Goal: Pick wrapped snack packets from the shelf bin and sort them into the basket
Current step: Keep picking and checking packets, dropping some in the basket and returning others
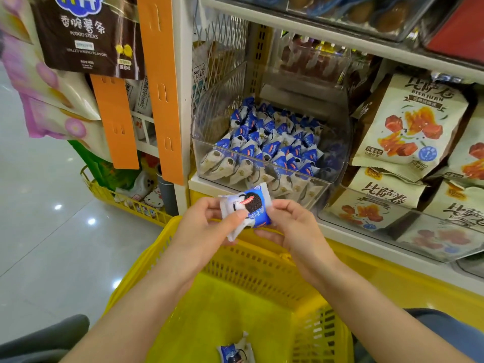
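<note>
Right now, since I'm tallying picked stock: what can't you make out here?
All head view.
Yellow basket floor: partly covered by the forearms; the lone packet is cut by the bottom edge.
Held packet: left hand and right hand cover parts; one or two, unclear.
Clear bin: lower layers buried under top packets.
Top-shelf goods: blurred, cut by the top edge.

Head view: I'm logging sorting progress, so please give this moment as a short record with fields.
left grip: pinches the left edge of the held packet
right grip: pinches the same packet's right edge
held packet position: over the far rim of the yellow basket, in front of the clear bin
basket contents: one loose packet visible on its floor
bin contents: many blue-and-white packets
</note>
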Action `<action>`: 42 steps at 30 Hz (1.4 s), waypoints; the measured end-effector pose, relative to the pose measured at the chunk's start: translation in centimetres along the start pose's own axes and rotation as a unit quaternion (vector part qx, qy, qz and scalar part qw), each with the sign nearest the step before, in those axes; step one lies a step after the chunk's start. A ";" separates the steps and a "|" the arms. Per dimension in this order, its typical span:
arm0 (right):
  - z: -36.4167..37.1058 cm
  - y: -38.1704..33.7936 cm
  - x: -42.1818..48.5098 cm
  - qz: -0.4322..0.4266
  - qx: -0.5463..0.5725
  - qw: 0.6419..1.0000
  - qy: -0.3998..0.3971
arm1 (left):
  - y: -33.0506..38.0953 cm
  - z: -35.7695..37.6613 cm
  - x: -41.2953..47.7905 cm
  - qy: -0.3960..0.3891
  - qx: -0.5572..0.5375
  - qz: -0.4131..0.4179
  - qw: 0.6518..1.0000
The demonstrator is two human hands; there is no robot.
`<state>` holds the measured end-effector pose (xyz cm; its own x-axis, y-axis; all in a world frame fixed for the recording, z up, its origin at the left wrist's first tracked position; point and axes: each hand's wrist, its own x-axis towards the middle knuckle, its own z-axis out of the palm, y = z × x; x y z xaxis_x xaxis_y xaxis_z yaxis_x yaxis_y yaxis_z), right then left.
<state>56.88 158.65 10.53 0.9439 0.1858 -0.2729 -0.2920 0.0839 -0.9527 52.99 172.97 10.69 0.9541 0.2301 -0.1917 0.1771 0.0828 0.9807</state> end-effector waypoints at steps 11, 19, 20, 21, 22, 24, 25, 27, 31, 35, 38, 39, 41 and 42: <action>-0.5 -0.5 0.2 0.022 -0.117 0.986 -0.120 | -0.4 -1.0 1.0 -0.007 0.062 0.071 0.996; -0.1 0.3 0.3 -0.030 -0.213 0.971 -0.100 | -0.3 -1.2 1.2 0.031 0.075 0.091 0.993; 0.0 0.4 0.4 -0.068 -0.276 0.955 -0.082 | -0.3 -1.3 1.2 0.033 0.094 0.100 0.990; 0.1 0.6 0.3 -0.102 -0.309 0.943 -0.071 | -0.3 -1.4 1.2 0.032 0.118 0.113 0.986; 0.2 0.6 0.3 -0.129 -0.311 0.939 -0.070 | -0.3 -1.4 1.1 0.031 0.139 0.129 0.981; 0.3 0.7 0.0 -0.165 -0.280 0.942 -0.088 | -0.3 -1.3 0.7 0.027 0.177 0.155 0.972; 0.4 0.6 -0.1 -0.178 -0.270 0.942 -0.095 | -0.3 -1.1 0.5 0.022 0.192 0.162 0.968; 0.5 0.6 -0.2 -0.196 -0.259 0.941 -0.093 | -0.4 -0.8 0.2 0.010 0.204 0.176 0.963; 0.5 0.3 -0.1 -0.196 -0.243 0.947 -0.078 | -0.3 -0.5 -0.1 -0.002 0.229 0.212 0.950; 0.3 0.0 0.0 -0.196 -0.236 0.949 -0.077 | -0.2 -0.4 -0.2 -0.010 0.231 0.215 0.949; 0.3 0.1 -0.1 -0.221 -0.253 0.941 -0.049 | -0.3 -0.4 0.1 -0.025 0.212 0.193 0.958; 0.3 0.1 -0.3 -0.247 -0.277 0.928 -0.039 | -0.3 -0.4 0.2 -0.030 0.200 0.183 0.962; 0.2 0.0 -0.7 -0.328 -0.351 0.877 -0.023 | -0.3 -0.4 0.4 -0.040 0.180 0.161 0.970; 0.1 -0.1 -0.8 -0.369 -0.389 0.844 -0.021 | -0.3 -0.4 0.5 -0.044 0.170 0.149 0.973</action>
<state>56.15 158.58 10.85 0.8138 0.3997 0.4218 0.5773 -0.4733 -0.6654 53.34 173.45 10.23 0.9895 0.1102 0.0931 -0.0558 -0.3031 0.9513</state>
